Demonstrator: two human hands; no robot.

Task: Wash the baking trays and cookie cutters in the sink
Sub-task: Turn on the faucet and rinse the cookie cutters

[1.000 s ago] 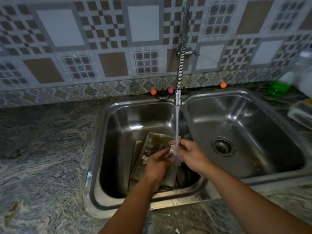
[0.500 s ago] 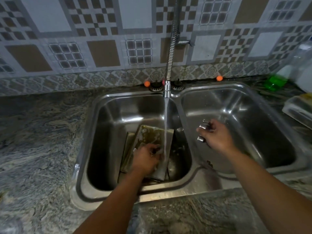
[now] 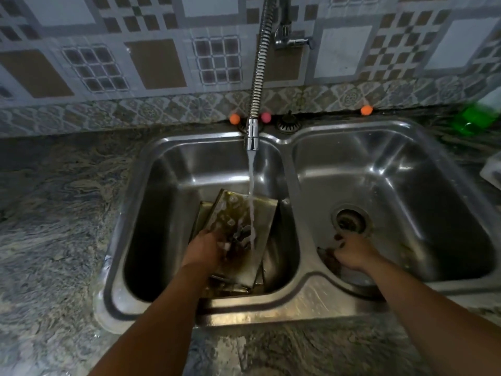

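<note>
Baking trays (image 3: 238,226): stacked tilted in the left sink bowl (image 3: 162,191), greasy, under running tap (image 3: 252,134) water; left hand (image 3: 204,248) curled on the top tray beside a small metal cutter (image 3: 240,234), exact grip unclear. Right hand (image 3: 352,253): low in the right bowl (image 3: 406,172) near the drain (image 3: 349,221), fingers curled; contents cannot be told. Progress, judged: trays unwashed, most work remains. Surroundings: marbled stone counter (image 3: 54,226), patterned tile wall (image 3: 135,50), green bottle (image 3: 477,118) far right
</note>
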